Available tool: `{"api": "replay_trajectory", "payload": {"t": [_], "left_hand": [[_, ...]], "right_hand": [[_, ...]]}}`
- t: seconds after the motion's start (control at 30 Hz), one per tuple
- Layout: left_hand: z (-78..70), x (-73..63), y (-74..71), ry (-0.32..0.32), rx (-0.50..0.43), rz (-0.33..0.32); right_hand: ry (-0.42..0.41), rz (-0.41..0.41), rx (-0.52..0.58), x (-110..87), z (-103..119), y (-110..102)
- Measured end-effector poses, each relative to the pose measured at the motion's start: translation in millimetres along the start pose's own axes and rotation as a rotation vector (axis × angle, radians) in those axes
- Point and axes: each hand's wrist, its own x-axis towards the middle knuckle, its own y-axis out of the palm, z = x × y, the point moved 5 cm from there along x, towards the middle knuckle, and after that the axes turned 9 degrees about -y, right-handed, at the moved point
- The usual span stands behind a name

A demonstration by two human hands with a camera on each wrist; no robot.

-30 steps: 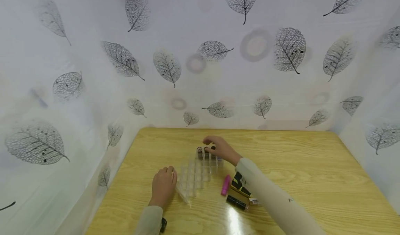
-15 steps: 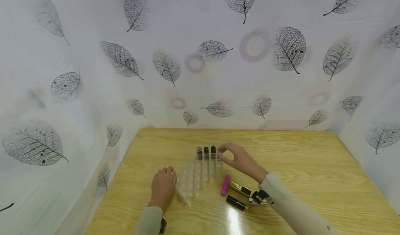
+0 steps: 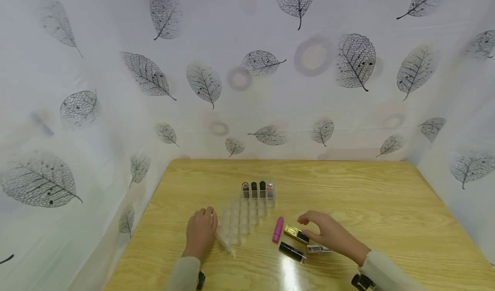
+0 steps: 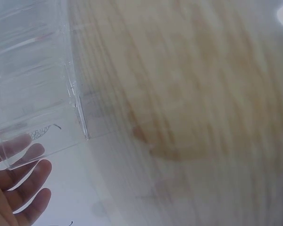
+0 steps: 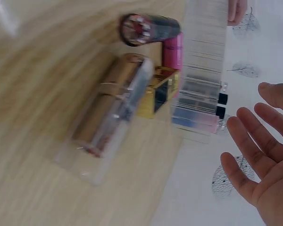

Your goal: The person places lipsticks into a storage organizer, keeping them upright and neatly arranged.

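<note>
A clear tiered lipstick organizer (image 3: pixel 244 222) stands left of the table's middle, several slots across. Dark-capped lipsticks (image 3: pixel 262 189) and one with a clear top (image 3: pixel 270 188) stand upright in its far end. My left hand (image 3: pixel 202 231) holds its left end; in the left wrist view its fingers (image 4: pixel 37 174) bend around the clear corner. My right hand (image 3: pixel 328 231) hovers with fingers spread and nothing in them, over a gold lipstick box (image 3: pixel 292 232) and a clear-cased tube (image 3: pixel 318 249). A pink tube (image 3: pixel 277 229) and a black lipstick (image 3: pixel 291 251) lie beside these.
The wood-grain table (image 3: pixel 367 196) reaches back to a white curtain (image 3: pixel 267 106) printed with leaves, which also hangs along both sides. A black wrist strap (image 3: pixel 362 282) shows at the right sleeve. Bright glare lies on the table near the front.
My right hand has let go of the clear-topped lipstick, now standing in the organizer, and moved back toward me and right over the loose ones. My left hand has stayed put.
</note>
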Motion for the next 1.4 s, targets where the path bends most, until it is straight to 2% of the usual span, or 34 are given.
{"api": "replay_trajectory", "payload": {"t": [0.3, 0.7, 1.0, 1.4], "left_hand": [[2.1, 0.0, 1.8, -0.004, 0.008, 0.005], [0.5, -1.4, 1.4, -0.004, 0.010, 0.012], [-0.3, -1.9, -0.6, 0.025, 0.010, -0.035], [1.2, -0.9, 0.9, -0.008, 0.026, 0.026]], "right_hand": [[-0.068, 0.071, -0.067, -30.1, -3, 8], [-0.289, 0.012, -0.204, -43.8, -9, 23], [-0.238, 0.105, -0.298, -43.2, -16, 33], [-0.243, 0.151, -0.399, -41.8, -16, 40]]}}
